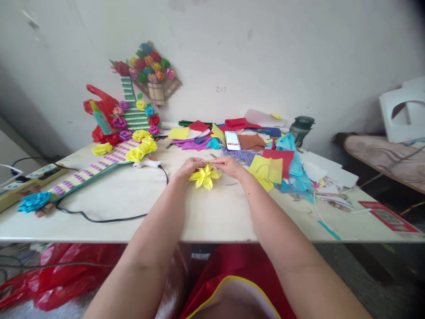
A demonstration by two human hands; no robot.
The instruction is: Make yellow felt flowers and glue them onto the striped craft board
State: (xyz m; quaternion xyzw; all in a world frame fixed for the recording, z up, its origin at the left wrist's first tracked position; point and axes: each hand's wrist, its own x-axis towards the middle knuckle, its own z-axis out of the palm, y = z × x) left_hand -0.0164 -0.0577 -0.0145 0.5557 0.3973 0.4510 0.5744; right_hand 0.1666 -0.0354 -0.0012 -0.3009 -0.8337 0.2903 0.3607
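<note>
A yellow paper flower (pixel 205 177) hangs just above the white table (pixel 212 217), near its middle. My left hand (pixel 187 169) pinches the flower from the left, fingers closed on its upper edge. From the right, my right hand (pixel 229 166) grips the same flower, fingertips pressed together at its top. Both forearms reach in from the bottom of the view.
A white glue gun (pixel 147 164) with a black cord (pixel 99 218) lies left of my hands. A long decorated strip with yellow and purple flowers (pixel 99 166) sits at the left. Coloured paper scraps (pixel 272 166) pile up behind and to the right. A green jar (pixel 301 127) stands by the wall.
</note>
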